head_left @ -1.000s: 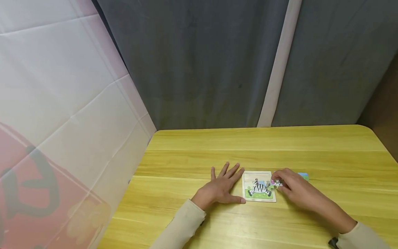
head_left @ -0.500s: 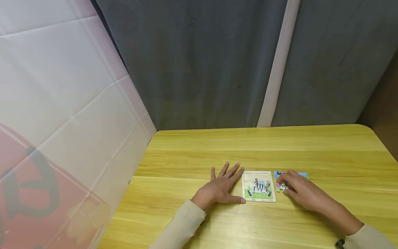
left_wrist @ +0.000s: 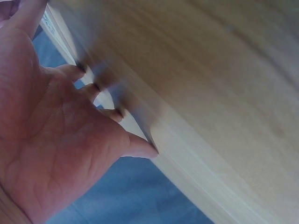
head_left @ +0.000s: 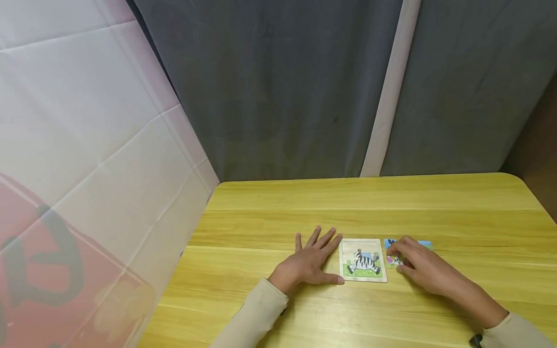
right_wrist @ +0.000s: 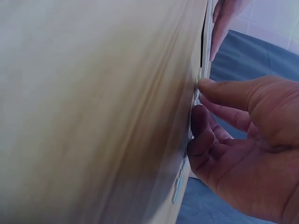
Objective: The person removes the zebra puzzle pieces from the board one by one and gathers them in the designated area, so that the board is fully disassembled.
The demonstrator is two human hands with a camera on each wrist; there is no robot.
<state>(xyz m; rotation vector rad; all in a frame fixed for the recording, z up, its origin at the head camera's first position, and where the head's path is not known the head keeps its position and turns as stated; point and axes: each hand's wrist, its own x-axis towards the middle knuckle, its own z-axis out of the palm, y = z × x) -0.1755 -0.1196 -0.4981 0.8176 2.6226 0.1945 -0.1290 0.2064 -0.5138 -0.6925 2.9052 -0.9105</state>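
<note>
A square puzzle board [head_left: 385,271] lies on the table, its lower part filled with pieces that show a zebra's striped body [head_left: 364,263] on green. Spread fingers mark my left hand [head_left: 306,265], whose thumb and index tips touch the board's left edge; the left wrist view shows the palm [left_wrist: 56,126] beside the table surface. Just right of the board, my right hand [head_left: 428,271] pinches a piece with pink and white [head_left: 389,260] between thumb and fingers, low at the table. In the right wrist view, the right hand [right_wrist: 261,144] partly hides the thin pieces [right_wrist: 177,186].
Blue-topped pieces [head_left: 424,243] lie behind and partly under the right hand. The wooden table [head_left: 278,198] ends at a dark grey curtain [head_left: 278,96] at the back. A pale printed sheet [head_left: 100,125] hangs at the left, and a brown surface [head_left: 539,145] stands at the right.
My right hand has moved the pink and white piece from the board's right edge a little further right, onto the table beside it. The left hand has stayed in place.
</note>
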